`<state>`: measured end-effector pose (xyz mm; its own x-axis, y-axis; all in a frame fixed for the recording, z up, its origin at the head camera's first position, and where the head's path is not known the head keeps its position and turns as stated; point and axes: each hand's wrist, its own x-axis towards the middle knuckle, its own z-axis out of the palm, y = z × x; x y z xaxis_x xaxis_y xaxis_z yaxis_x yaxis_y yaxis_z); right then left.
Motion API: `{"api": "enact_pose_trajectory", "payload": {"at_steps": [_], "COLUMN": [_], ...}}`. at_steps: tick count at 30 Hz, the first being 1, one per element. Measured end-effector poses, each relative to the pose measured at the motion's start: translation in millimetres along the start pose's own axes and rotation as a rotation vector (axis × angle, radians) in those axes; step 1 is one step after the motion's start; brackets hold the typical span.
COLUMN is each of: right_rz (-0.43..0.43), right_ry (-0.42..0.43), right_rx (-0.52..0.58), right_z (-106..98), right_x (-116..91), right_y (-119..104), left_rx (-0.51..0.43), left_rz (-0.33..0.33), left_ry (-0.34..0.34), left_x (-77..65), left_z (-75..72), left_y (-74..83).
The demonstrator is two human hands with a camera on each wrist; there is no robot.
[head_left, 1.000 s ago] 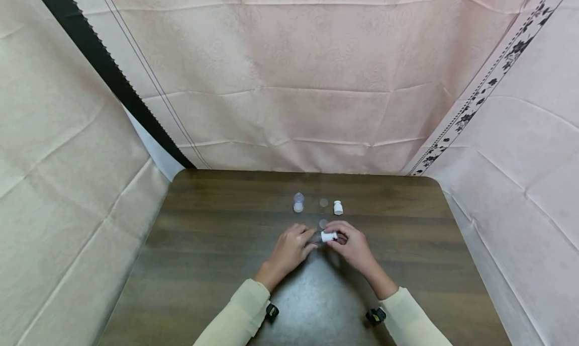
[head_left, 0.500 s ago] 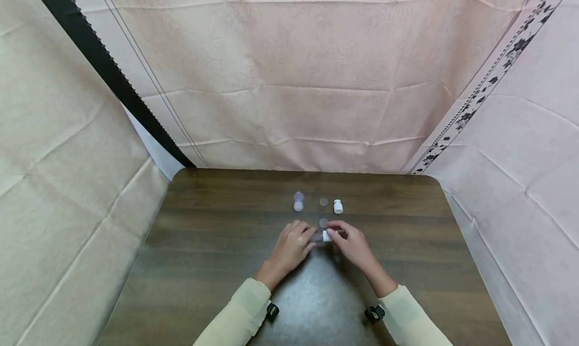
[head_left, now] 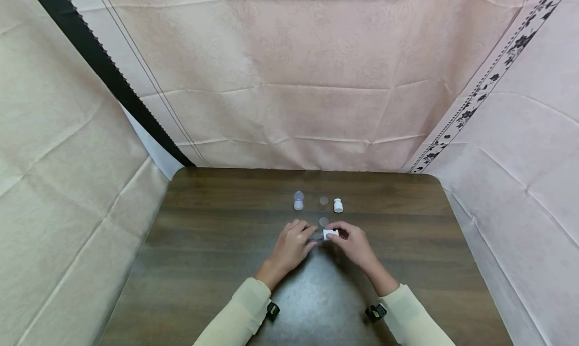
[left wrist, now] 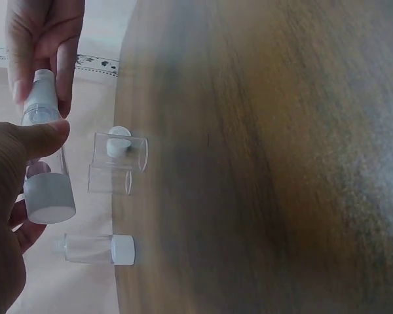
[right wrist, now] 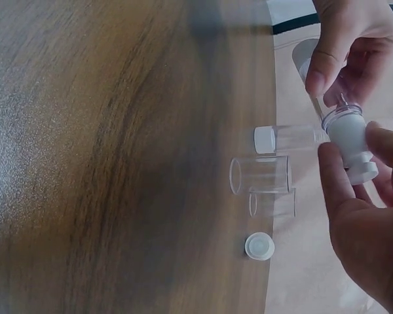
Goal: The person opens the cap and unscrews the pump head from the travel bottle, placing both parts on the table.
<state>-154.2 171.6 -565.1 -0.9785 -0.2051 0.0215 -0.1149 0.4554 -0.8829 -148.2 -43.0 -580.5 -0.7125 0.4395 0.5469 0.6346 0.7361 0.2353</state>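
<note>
My left hand (head_left: 289, 243) grips a clear bottle with a white base (left wrist: 49, 199), thumb laid across its side. At the bottle's neck sits a white pump top (right wrist: 348, 139), pinched between the thumb and fingers of my right hand (head_left: 355, 245). Bottle and pump top are in line, held above the table between both hands. In the right wrist view, a thin tube end shows inside the clear neck. How tightly the two parts are joined I cannot tell.
Farther back on the wooden table (head_left: 217, 265) stands a second clear bottle with a white base (head_left: 298, 201). Two clear cylindrical caps (right wrist: 262, 174) are close to it. Right of them is another white pump top (head_left: 338, 205). Cloth hangs behind and at both sides.
The fingers of my right hand have shifted round the pump top, and its visible side has turned. My left hand keeps its hold on the bottle, nearly still.
</note>
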Motion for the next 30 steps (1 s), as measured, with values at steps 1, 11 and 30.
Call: {"api": "enact_pose_trajectory", "payload": {"at_steps": [1,11,30], "right_rz": [-0.013,-0.107,0.114], "right_ry": [0.002,-0.017,-0.089], "right_rx": [0.009,0.12,0.115], "right_z": [-0.1,1.5,0.4], "right_x": [-0.7,-5.7,-6.3], "right_y": [-0.2,1.7,2.7], "left_rx": [-0.015,-0.071,0.068], "left_rz": [-0.009,-0.066,0.048], "left_ry": [0.0,-0.054,-0.012], "left_x": [0.0,-1.0,-1.1], "left_z": [0.0,-0.6,0.2], "left_y": [0.2,3.1,4.6]}}
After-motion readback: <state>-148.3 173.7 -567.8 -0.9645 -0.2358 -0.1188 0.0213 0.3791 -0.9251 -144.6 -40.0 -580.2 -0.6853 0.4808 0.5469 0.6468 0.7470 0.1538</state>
